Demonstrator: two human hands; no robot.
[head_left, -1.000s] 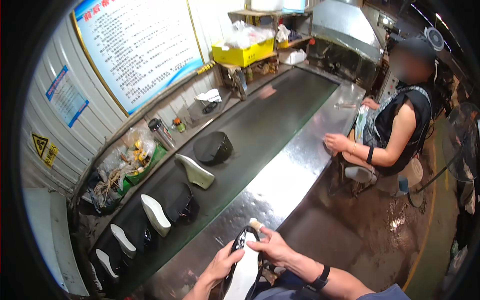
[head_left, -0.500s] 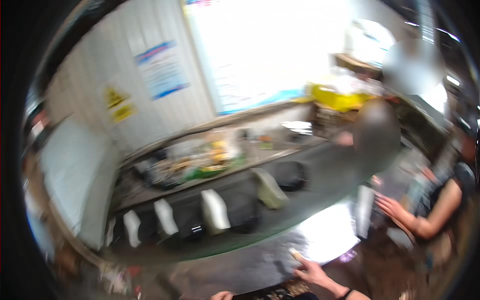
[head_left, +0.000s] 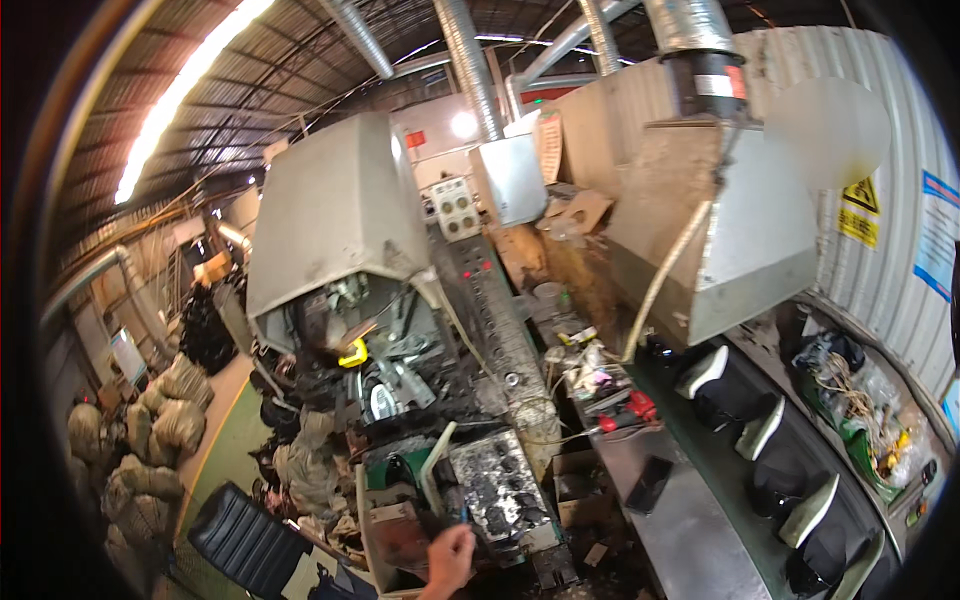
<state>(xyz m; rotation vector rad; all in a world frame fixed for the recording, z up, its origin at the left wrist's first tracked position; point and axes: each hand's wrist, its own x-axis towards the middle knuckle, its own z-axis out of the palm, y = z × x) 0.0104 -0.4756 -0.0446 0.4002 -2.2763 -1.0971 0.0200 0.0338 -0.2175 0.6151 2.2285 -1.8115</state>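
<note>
My left hand (head_left: 450, 562) comes in from the lower edge with its fingers curled closed. What it holds, if anything, cannot be made out. It is nearest to a pale-rimmed bin (head_left: 365, 520) with brown and green things inside. Beside the bin sits a machine panel (head_left: 495, 490) smeared with black and white grime. A pale curved piece (head_left: 437, 462) stands between bin and panel. My right hand is out of view.
A machine under a grey hood (head_left: 335, 220) stands ahead. To the right, a dark belt carries pale shoe soles (head_left: 760, 428) and black shaped pieces. A phone (head_left: 650, 485) lies on a metal table (head_left: 690, 530). A black chair (head_left: 250, 540) and sacks (head_left: 180, 420) are at left.
The view has swung left, from the belt and the wall to the hooded machine. My right hand and the person at the right have left view. My left hand shows more fully.
</note>
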